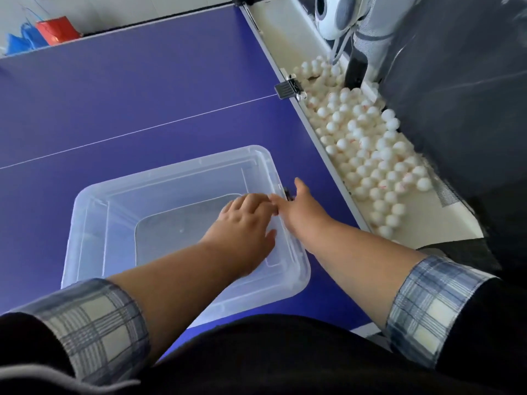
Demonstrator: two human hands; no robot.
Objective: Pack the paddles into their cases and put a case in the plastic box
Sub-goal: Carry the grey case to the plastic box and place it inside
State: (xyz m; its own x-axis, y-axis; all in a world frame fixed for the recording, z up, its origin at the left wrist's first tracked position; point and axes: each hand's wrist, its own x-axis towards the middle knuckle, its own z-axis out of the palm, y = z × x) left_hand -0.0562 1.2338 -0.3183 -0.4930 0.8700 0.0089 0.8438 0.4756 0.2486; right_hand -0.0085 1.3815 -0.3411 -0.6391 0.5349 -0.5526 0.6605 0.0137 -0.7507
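A clear plastic box [119,212] with its translucent lid on stands on the blue table. A greyish shape shows dimly through the middle of the lid; I cannot tell what it is. My left hand [245,223] lies flat on the lid near the box's right side, fingers relaxed. My right hand [299,209] rests on the right rim, beside a small dark latch [287,193], thumb pointing away and forefinger reaching toward my left hand. No paddle or case shows plainly.
The blue table-tennis table [142,95] has a white line across it. Along its right edge a trough holds several white balls [368,143], with a net clamp [289,88] and a ball machine [336,15] beyond. Red and blue bags [42,34] stand far left.
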